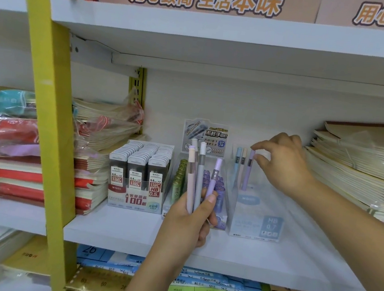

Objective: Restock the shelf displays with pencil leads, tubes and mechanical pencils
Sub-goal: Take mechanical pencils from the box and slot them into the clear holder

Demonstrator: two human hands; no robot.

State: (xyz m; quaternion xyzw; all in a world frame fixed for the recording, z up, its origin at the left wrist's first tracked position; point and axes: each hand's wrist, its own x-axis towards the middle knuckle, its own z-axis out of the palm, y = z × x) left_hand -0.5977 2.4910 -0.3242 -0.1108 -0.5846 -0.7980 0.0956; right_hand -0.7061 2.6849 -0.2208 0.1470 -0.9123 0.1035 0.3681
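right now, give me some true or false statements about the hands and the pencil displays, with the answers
1. The left hand grips a bunch of pencils. True.
2. The right hand holds nothing. False: it pinches the top of a purple pencil standing in the clear display box.
3. A blue pencil stands in that same box. True.
4. The lead box marked 0.5 sits right of the clear display box. False: it sits to its left.

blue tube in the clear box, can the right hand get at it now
Probably, once freed: the right hand pinches the purple tube, and the blue tube stands nearby, top uncovered.
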